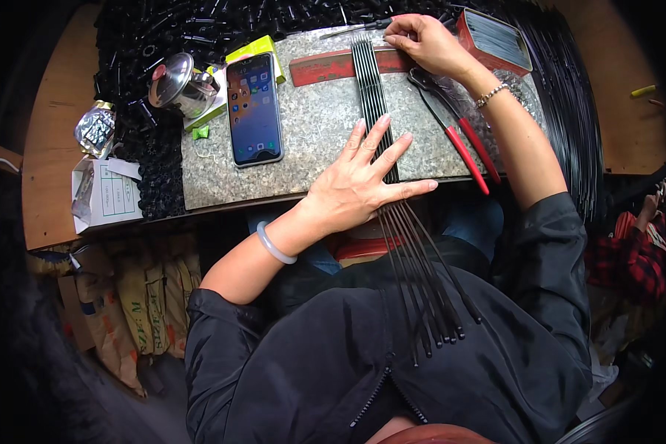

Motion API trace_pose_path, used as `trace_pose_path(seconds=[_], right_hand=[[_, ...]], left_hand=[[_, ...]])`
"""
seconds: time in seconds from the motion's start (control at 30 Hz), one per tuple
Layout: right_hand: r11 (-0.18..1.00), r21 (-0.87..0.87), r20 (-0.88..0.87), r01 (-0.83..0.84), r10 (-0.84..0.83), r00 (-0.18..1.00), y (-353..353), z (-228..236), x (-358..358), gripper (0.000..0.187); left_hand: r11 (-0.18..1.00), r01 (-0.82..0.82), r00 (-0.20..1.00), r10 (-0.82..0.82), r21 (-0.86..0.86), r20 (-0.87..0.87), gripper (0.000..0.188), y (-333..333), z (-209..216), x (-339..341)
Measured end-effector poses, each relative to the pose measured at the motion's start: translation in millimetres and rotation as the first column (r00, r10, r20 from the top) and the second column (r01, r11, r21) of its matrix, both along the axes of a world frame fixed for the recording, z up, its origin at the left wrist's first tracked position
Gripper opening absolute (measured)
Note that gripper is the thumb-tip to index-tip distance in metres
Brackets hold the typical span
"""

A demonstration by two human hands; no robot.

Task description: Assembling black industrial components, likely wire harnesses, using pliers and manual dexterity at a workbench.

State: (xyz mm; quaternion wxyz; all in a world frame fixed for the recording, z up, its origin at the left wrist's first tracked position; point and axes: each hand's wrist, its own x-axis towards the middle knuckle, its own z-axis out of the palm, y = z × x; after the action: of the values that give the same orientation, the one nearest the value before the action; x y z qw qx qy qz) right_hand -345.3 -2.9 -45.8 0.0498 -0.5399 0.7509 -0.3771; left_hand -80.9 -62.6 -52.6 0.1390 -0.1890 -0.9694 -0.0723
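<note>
My left hand (359,174) lies flat with its fingers spread, pressing across a row of thin black rods (368,81). The rods run from the stone slab (311,118) over its near edge, and their thicker dark ends fan out toward my lap. Under their far part a worn red bar (320,69) lies crosswise. My right hand (422,44) is just right of the rods' far tips, thumb and fingers pinched together; what is between them is too small to tell. A thin pointed tool (355,28) with a dark handle lies beside its fingertips.
Red-handled pliers (466,148) lie right of the rods, below a red box (496,43) of thin strips. A phone (255,111), a metal pot (181,81) and a white carton (107,192) stand left. Black parts (148,37) heap behind; long black rods (570,111) bundle at right.
</note>
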Motion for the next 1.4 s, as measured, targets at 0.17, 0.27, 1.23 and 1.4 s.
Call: trace_pose_path(seconds=[0.17,0.27,1.23,1.4], right_hand=[[0.999,0.036,0.007,-0.037,0.036,0.999,0,3,1,0.019],[0.998,0.055,0.046,0.016,-0.019,0.999,-3,1,3,0.020],[0.990,0.053,-0.004,-0.129,0.129,0.992,-8,7,-3,0.020],[0.993,0.119,-0.045,-0.023,0.028,0.999,-13,13,7,0.023]], left_hand=[[1.000,0.000,1.000,0.000,0.023,-0.001,0.052,1,0,0],[1.000,0.004,1.000,-0.005,0.027,0.010,0.051,0,0,0],[0.998,0.024,1.000,-0.024,0.050,0.005,0.055,-1,0,-2],[0.999,0.018,1.000,-0.019,0.046,0.005,0.052,-3,-2,-1]])
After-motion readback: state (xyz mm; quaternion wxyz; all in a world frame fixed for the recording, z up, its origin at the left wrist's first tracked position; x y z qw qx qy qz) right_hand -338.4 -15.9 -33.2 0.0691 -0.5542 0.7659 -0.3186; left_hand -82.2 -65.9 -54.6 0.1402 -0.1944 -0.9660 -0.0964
